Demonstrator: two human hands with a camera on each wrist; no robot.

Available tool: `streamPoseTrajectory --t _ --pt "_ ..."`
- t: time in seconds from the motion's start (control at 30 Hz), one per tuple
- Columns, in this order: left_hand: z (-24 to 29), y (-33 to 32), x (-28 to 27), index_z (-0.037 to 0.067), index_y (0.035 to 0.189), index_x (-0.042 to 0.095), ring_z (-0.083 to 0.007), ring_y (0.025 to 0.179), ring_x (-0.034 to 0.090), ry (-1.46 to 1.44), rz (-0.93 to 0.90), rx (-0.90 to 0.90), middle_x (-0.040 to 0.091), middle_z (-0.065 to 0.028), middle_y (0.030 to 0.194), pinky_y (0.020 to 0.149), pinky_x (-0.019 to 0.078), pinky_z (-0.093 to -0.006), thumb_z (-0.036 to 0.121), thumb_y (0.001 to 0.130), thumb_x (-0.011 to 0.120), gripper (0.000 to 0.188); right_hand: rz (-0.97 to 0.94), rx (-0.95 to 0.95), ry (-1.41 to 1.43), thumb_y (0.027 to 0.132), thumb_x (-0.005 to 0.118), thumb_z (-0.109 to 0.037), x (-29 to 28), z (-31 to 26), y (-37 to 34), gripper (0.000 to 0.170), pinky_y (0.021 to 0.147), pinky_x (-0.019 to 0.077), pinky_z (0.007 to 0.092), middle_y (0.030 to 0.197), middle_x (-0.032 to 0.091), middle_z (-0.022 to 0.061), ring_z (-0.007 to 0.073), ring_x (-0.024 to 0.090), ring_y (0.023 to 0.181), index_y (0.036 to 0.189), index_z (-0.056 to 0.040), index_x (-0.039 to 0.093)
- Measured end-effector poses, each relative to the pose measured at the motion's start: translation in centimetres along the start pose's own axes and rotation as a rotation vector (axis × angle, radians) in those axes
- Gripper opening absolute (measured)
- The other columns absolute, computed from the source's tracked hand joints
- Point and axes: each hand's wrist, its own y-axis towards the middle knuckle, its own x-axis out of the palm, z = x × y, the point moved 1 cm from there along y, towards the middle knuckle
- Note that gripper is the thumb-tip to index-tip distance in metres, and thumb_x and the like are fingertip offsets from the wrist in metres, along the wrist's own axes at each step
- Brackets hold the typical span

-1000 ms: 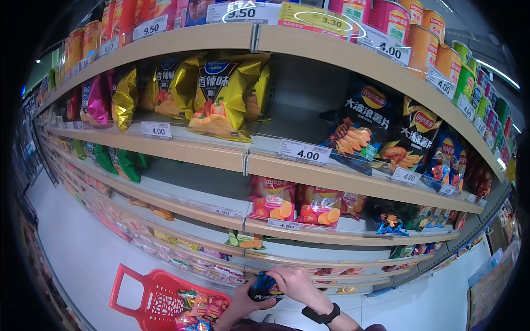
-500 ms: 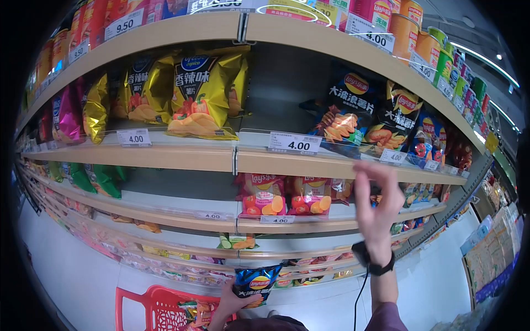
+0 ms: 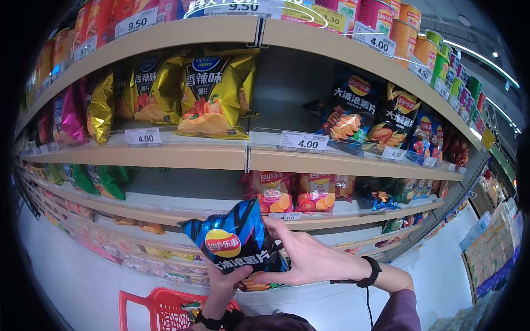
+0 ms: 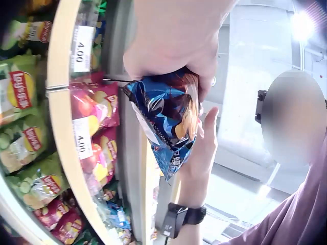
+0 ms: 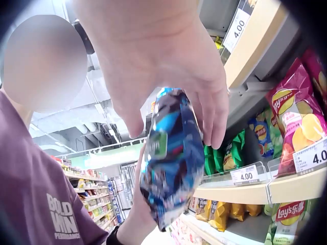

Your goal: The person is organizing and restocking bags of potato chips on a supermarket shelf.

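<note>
A blue-and-black bag of Lay's potato chips [image 3: 227,234] is held up in front of the shelves, tilted, its printed front upward in the head view. The left hand [image 3: 220,282] grips its lower left side, thumb across the front and fingers behind. The right hand [image 3: 317,256] is at the bag's right side, thumb low and fingers near the upper corner. In the right wrist view, the right hand [image 5: 158,61] spreads its thumb and fingers on either side of the bag [image 5: 173,158], a gap beside the thumb. The left wrist view shows the left hand [image 4: 173,43] over the bag.
A red shopping basket [image 3: 165,298] with several snack bags stands below left. Curved shelves [image 3: 309,160] run across the front. They carry yellow chip bags [image 3: 212,96], black chip bags [image 3: 348,107], pink chip bags [image 3: 270,193] and price tags [image 3: 303,141].
The right hand, lifted away toward the right shelves half a second ago, is back at the bag. The left hand has raised the bag from low near the basket.
</note>
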Motion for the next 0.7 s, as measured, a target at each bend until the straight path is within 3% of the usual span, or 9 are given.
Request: streamPoseTrajectory --t 0.03,0.07,0.13,0.2,0.3,0.37,0.4,0.47,0.7 --pt "0.2 0.5 0.7 0.004 0.133 0.032 -0.0236 0.101 0.062 -0.048 -0.009 0.026 0.055 -0.0126 0.114 0.086 0.0553 -0.0353 -0.016 0.064 0.074 0.082 -0.035 0.100 0.001 0.083 0.072 -0.040 -0.2 0.0 0.0 0.086 0.091 0.0486 0.0460 0.118 0.057 0.0318 0.0417 0.060 0.107 0.138 0.0041 0.022" --pt "0.2 0.6 1.1 0.003 0.132 0.033 -0.0238 0.100 0.062 -0.096 -0.018 0.048 0.056 -0.0129 0.114 0.085 0.0557 -0.0353 -0.016 0.065 0.073 0.081 0.040 0.050 -0.020 0.084 0.071 -0.039 -0.6 -0.1 0.0 0.082 0.090 0.0487 0.0454 0.117 0.058 0.0304 0.0409 0.061 0.105 0.137 0.0041 0.026" --pt "0.0 0.7 1.0 0.002 0.131 0.034 -0.0236 0.100 0.062 -0.068 -0.012 -0.001 0.056 -0.0137 0.114 0.085 0.0554 -0.0360 -0.016 0.066 0.073 0.078 0.190 -0.054 -0.069 0.085 0.070 -0.038 -2.3 0.0 0.3 0.075 0.089 0.0491 0.0444 0.114 0.060 0.0275 0.0393 0.063 0.102 0.134 0.0042 0.033" --pt "-0.6 0.3 0.6 0.002 0.130 0.035 -0.0236 0.100 0.062 -0.065 0.007 -0.017 0.057 -0.0138 0.114 0.086 0.0549 -0.0364 -0.015 0.066 0.073 0.076 0.449 -0.034 -0.241 0.085 0.070 -0.033 -5.7 -0.2 0.1 0.055 0.084 0.0508 0.0395 0.110 0.062 0.0215 0.0337 0.063 0.101 0.121 0.0049 0.050" --pt "-2.2 -0.2 -0.7 0.002 0.129 0.036 -0.0239 0.100 0.063 -0.061 0.032 -0.068 0.058 -0.0137 0.113 0.087 0.0545 -0.0376 -0.015 0.065 0.073 0.076 0.962 -0.162 -0.685 0.083 0.071 -0.019 -11.1 0.6 -0.4 0.046 0.079 0.0508 0.0398 0.106 0.061 0.0213 0.0329 0.063 0.096 0.117 0.0051 0.052" --pt "-3.3 -0.4 -1.8 0.003 0.130 0.036 -0.0238 0.100 0.063 -0.035 0.034 -0.110 0.058 -0.0134 0.113 0.086 0.0549 -0.0368 -0.014 0.064 0.075 0.078 1.095 -0.102 -0.876 0.085 0.070 -0.020 -14.1 2.2 -0.7 0.046 0.076 0.0511 0.0394 0.105 0.061 0.0218 0.0340 0.063 0.091 0.118 0.0045 0.049" --pt "-3.6 -0.6 -2.0 0.003 0.129 0.036 -0.0235 0.100 0.063 -0.020 0.034 -0.111 0.058 -0.0132 0.113 0.086 0.0551 -0.0363 -0.014 0.064 0.076 0.078 1.116 0.060 -0.833 0.087 0.069 -0.024 -14.6 2.4 -0.9 0.049 0.075 0.0513 0.0398 0.101 0.062 0.0229 0.0342 0.064 0.088 0.120 0.0042 0.047" --pt "-4.0 -0.8 -2.1 0.003 0.129 0.037 -0.0230 0.100 0.063 0.009 0.035 -0.101 0.058 -0.0126 0.113 0.086 0.0554 -0.0355 -0.013 0.063 0.077 0.079 1.099 0.181 -0.939 0.089 0.066 -0.031 -15.6 4.3 -0.9 0.052 0.071 0.0522 0.0414 0.091 0.063 0.0248 0.0360 0.065 0.083 0.121 0.0050 0.046" --pt "-3.7 -1.5 -1.8 0.000 0.127 0.039 -0.0218 0.099 0.063 0.072 0.042 -0.119 0.059 -0.0123 0.111 0.084 0.0560 -0.0337 -0.011 0.060 0.081 0.080 1.047 0.428 -0.963 0.086 0.064 -0.045 -16.1 4.7 0.7 0.068 0.063 0.0542 0.0461 0.072 0.063 0.0274 0.0421 0.066 0.074 0.121 0.0094 0.042"
